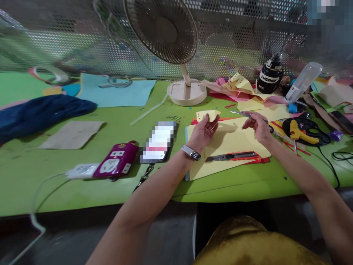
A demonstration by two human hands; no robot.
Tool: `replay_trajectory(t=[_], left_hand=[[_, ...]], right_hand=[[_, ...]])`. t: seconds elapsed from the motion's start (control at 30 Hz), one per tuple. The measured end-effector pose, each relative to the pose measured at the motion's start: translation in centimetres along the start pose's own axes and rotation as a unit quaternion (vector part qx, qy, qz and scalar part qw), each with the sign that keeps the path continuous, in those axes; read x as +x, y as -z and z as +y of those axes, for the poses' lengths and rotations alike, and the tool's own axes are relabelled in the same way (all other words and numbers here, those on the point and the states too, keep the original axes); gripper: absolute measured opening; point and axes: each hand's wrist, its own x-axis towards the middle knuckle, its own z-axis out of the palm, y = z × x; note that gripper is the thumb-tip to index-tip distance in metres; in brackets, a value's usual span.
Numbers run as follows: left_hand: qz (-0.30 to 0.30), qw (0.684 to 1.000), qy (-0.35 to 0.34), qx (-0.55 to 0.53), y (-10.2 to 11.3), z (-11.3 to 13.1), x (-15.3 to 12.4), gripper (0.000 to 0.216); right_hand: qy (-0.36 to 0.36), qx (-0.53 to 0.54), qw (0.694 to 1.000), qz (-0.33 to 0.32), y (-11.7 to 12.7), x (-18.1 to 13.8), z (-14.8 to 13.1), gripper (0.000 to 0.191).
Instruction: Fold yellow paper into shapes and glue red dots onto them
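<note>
My left hand pinches a small folded yellow paper piece with red marks along its left side. My right hand grips a pair of grey metal tweezers, whose tips point left toward the folded paper but stay apart from it. Both hands are above a stack of yellow paper sheets. On the stack, nearer to me, lies an orange and grey box cutter with its blade end to the left.
Left of the paper are a phone and a purple power bank with a cable. A white fan stands behind. To the right lie yellow-handled snips, a black bottle, a clear bottle and paper scraps.
</note>
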Motion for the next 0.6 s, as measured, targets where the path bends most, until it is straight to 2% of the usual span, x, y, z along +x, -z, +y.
replay_trajectory(t=[0.33,0.6], left_hand=[[0.005,1.000,0.020,-0.020,-0.85,0.23,-0.62,0.013],[-0.005,1.000,0.006,0.013,-0.36,-0.09,-0.30,0.012]], right_hand=[[0.004,-0.018,0.999,0.038,0.75,0.76,-0.13,0.031],[0.009,-0.048,0.998,0.038,0.74,0.83,-0.21,0.033]])
